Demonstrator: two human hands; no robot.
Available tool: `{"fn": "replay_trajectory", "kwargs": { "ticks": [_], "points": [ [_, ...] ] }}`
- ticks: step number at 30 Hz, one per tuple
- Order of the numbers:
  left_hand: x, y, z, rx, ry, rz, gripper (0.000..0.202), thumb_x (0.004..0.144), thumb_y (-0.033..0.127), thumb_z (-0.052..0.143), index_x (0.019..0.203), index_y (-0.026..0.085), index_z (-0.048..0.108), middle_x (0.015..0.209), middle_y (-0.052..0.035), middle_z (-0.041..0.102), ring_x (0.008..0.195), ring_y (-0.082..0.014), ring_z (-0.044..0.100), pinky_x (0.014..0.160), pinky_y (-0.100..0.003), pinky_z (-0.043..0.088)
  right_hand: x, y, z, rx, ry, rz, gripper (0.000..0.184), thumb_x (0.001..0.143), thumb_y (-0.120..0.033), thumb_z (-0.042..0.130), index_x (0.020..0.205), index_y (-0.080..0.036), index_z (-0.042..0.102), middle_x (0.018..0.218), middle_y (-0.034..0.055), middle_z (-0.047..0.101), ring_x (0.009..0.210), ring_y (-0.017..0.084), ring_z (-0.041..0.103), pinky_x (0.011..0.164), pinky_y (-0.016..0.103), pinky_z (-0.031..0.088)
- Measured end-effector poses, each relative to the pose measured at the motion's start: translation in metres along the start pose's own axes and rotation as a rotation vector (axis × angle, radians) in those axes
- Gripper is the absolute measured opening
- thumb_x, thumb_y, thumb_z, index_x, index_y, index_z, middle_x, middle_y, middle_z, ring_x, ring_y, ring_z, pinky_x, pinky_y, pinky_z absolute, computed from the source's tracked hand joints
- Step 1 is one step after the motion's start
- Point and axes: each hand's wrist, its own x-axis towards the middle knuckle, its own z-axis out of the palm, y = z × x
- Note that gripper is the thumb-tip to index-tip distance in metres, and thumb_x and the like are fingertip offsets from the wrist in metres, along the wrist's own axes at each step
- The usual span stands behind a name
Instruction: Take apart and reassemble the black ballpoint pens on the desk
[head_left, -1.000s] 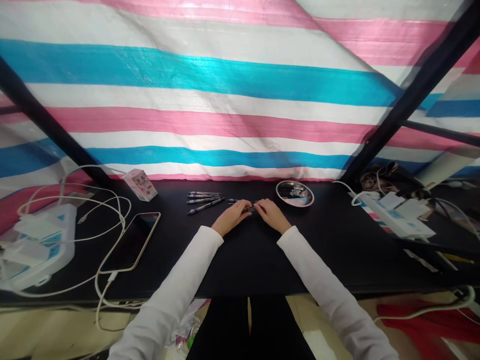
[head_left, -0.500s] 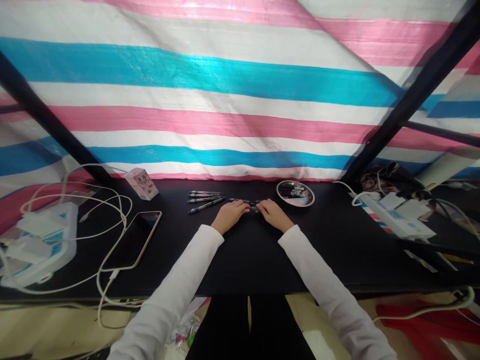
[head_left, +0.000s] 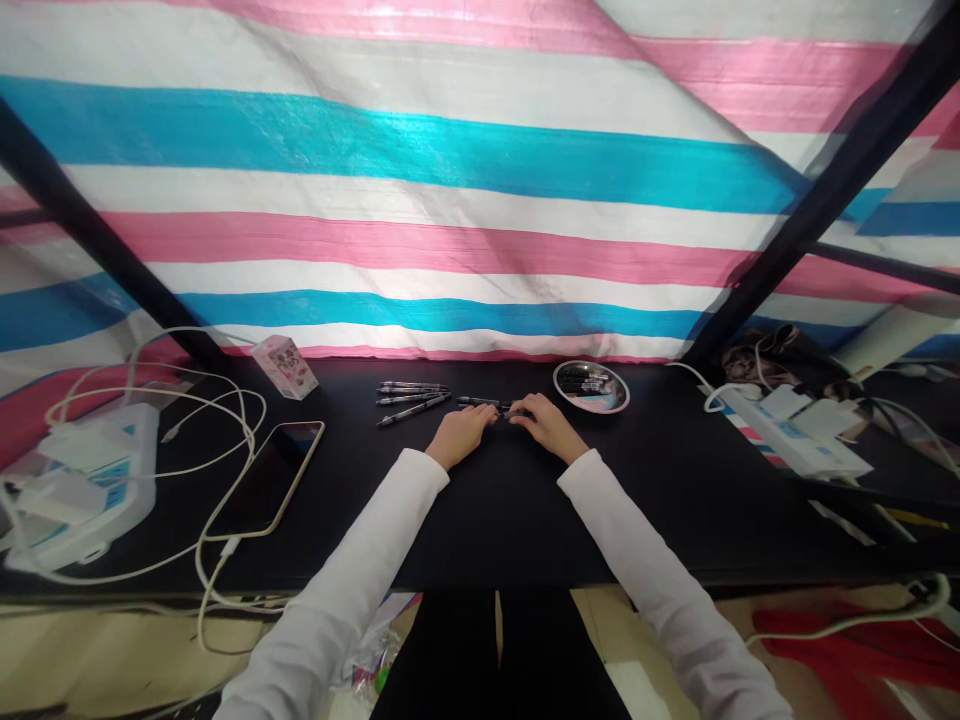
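A person sits at a black tabletop (head_left: 675,490), both arms reaching forward in white sleeves. The left hand (head_left: 461,435) and right hand (head_left: 547,427) are close together near the far edge, fingertips almost meeting — both at a dark pen (head_left: 484,402) lying roughly level across the tabletop just beyond them. The right hand's fingers (head_left: 521,415) reach the pen's right end, and the left hand's fingers (head_left: 487,414) come up just beneath its middle. Whether either hand is actually gripping the pen, I cannot tell; the fingers hide too much of it.

Just left of that pen, three more pens (head_left: 412,396) lie side by side, the nearest one tilted away from the other two. To the right of the hands sits a round shiny dish (head_left: 591,387), near the far edge.

Further left are a small pink box (head_left: 284,367) and a phone (head_left: 270,478) lying at an angle, with a white cable (head_left: 217,565) looping beside it into a white power strip (head_left: 90,490). Another white power strip (head_left: 787,435) lies at the right, tangled with cords. Behind everything hangs a striped tarp (head_left: 450,150) in pink, white and blue, crossed by dark poles (head_left: 817,190).
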Motion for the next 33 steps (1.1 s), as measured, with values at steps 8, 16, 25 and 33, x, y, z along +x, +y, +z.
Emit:
{"fn": "replay_trajectory", "kwargs": {
  "ticks": [8,16,25,33],
  "points": [
    [0.001,-0.002,0.001,-0.011,0.0,0.009,0.021,0.095,0.028,0.035,0.098,0.021,0.055,0.093,-0.0027,0.063,0.087,-0.0148,0.06,0.062,-0.021,0.039,-0.003,-0.01,-0.003,0.065,0.057,0.052,0.023,0.083,-0.036,0.057,0.1,-0.019,0.058,0.087,0.0046,0.06,0.081,0.017,0.053,0.075,0.031,0.043],
    [0.002,-0.003,0.0,0.015,0.017,0.05,0.023,0.095,0.025,0.034,0.093,0.019,0.056,0.087,-0.0034,0.062,0.084,-0.0154,0.059,0.073,-0.025,0.041,-0.001,-0.006,0.001,0.012,-0.009,0.003,0.018,0.088,-0.032,0.05,0.085,-0.019,0.062,0.083,0.0049,0.063,0.079,0.018,0.053,0.077,0.033,0.04],
    [0.002,-0.002,0.002,0.002,0.0,0.05,0.022,0.095,0.025,0.034,0.091,0.019,0.055,0.087,-0.0022,0.063,0.084,-0.0148,0.059,0.071,-0.025,0.04,-0.001,-0.009,-0.001,0.043,0.04,0.001,0.01,0.078,-0.023,0.063,0.084,-0.02,0.056,0.079,0.0024,0.059,0.075,0.017,0.05,0.07,0.03,0.038],
    [0.002,-0.004,0.003,0.021,0.017,0.058,0.023,0.095,0.026,0.034,0.094,0.018,0.056,0.089,-0.0031,0.064,0.086,-0.0153,0.059,0.076,-0.027,0.04,-0.002,-0.007,0.002,-0.081,0.003,-0.001,0.025,0.092,-0.031,0.042,0.083,-0.019,0.061,0.084,0.0057,0.061,0.079,0.018,0.05,0.077,0.033,0.037]
  ]
}}
